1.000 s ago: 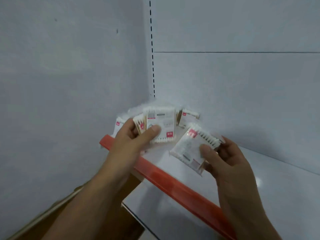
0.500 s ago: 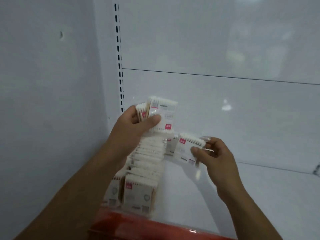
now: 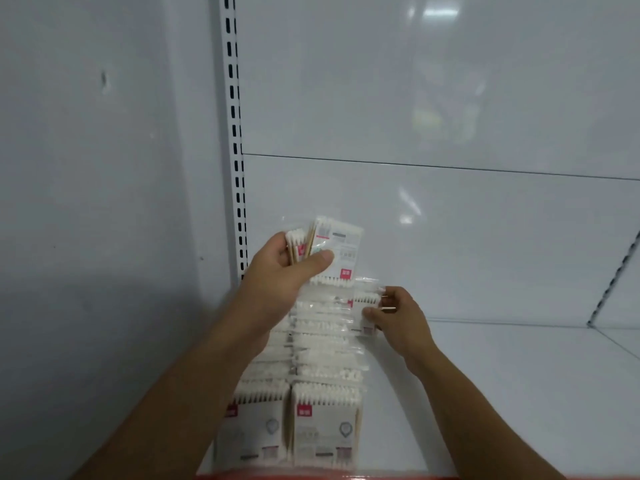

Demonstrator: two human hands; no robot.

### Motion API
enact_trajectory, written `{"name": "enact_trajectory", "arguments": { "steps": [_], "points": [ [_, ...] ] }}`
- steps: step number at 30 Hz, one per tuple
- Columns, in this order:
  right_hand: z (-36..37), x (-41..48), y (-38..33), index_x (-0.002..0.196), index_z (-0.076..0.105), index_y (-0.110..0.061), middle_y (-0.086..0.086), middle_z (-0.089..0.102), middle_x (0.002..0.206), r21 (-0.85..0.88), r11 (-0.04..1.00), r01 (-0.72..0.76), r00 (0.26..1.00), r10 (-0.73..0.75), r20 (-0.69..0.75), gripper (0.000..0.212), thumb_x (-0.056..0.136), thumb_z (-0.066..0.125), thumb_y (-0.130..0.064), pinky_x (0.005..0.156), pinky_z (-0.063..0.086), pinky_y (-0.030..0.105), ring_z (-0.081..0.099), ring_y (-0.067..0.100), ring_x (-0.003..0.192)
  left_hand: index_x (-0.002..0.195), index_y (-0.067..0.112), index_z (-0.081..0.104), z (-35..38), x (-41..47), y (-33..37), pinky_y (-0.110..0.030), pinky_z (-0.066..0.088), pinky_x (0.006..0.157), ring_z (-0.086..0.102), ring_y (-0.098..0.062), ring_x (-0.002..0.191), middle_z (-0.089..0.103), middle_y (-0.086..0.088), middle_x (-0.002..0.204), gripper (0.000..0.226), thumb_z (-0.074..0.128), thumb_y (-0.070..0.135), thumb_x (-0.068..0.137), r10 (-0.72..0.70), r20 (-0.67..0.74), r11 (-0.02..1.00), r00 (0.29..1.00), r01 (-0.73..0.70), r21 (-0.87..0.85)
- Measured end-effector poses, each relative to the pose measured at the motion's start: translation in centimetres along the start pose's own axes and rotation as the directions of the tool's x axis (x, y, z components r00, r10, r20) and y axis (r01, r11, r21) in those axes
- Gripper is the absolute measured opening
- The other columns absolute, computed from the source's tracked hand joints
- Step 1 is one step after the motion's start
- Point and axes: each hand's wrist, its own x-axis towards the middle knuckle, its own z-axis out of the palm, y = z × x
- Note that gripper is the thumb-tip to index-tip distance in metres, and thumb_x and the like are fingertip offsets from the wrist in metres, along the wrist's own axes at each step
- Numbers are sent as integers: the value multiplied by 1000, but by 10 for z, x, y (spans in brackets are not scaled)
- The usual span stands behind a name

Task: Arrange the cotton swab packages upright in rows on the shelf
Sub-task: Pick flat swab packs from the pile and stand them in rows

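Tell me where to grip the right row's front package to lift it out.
I'd pinch the front package at its top edge, thumb on the face, coming from above and right. It stands upright, with the left row tight beside it and packages behind; top and right side look free.

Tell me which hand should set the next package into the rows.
Right. The right hand pinches one package low at the back end of the right-hand row, while the left hand is held above the rows, gripping a bundle of packages.
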Motion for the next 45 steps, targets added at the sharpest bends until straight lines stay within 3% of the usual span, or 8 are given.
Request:
{"name": "enact_trajectory", "arguments": {
  "steps": [8,12,15,19,27,33,39,45],
  "points": [
    [-7,-7,-8,140,40,-27,-10,56,124,-127,990,56,997,-62,-51,66,85,75,-25,85,50,31,63,9,97,109,15,67,8,10,-2,-8,46,54,70,2,74,76,7,91,20,71,17,90,-33,113,999,993,29,31],
    [-26,-34,-46,119,59,-31,-13,70,103,261,939,223,974,-204,-99,26,93,63,-33,77,55,24,67,5,92,111,16,66,17,15,-2,-13,51,59,73,-4,80,77,7,92,21,70,15,90,-33,140,999,990,26,47],
    [-37,-47,-68,111,65,-26,-6,73,99,425,871,247,961,-278,11,21,90,65,-28,70,54,21,69,12,90,114,16,65,25,15,-4,-38,59,84,74,-22,96,77,-3,102,26,72,15,89,-28,146,994,989,12,104],
    [-49,-39,-75,119,60,-34,-7,68,104,316,908,274,954,-299,34,41,83,75,-26,72,55,19,66,11,91,115,16,65,35,13,-7,-40,59,89,74,-19,94,77,-2,102,28,73,17,89,-11,175,983,985,-21,181],
    [-59,-38,-61,96,63,-19,-1,72,95,186,960,207,946,-245,211,20,82,77,-22,84,58,40,68,24,93,106,26,64,42,14,-13,-29,61,75,74,-11,88,76,6,97,34,80,9,81,67,47,973,997,-76,218],
    [-65,-38,-67,119,51,-35,8,70,101,252,942,220,901,-296,319,50,83,74,-8,84,58,39,71,24,92,109,21,63,51,13,-8,-32,61,78,74,-15,90,76,2,101,29,75,11,85,20,33,983,999,-26,181],
    [-76,-39,-39,113,55,-12,12,71,109,482,875,42,986,-113,120,31,87,64,2,83,59,36,72,26,95,104,18,67,45,19,-9,-38,57,88,73,-18,96,77,2,99,14,62,12,94,-76,-173,997,982,75,-13],
    [-73,-36,-16,108,64,-28,-3,74,101,276,958,71,992,-96,79,33,85,69,-4,88,55,42,70,19,94,102,19,68,47,18,-9,-41,57,89,72,-19,96,76,-1,101,13,62,11,93,-89,-145,996,985,91,4]
  ]
}}
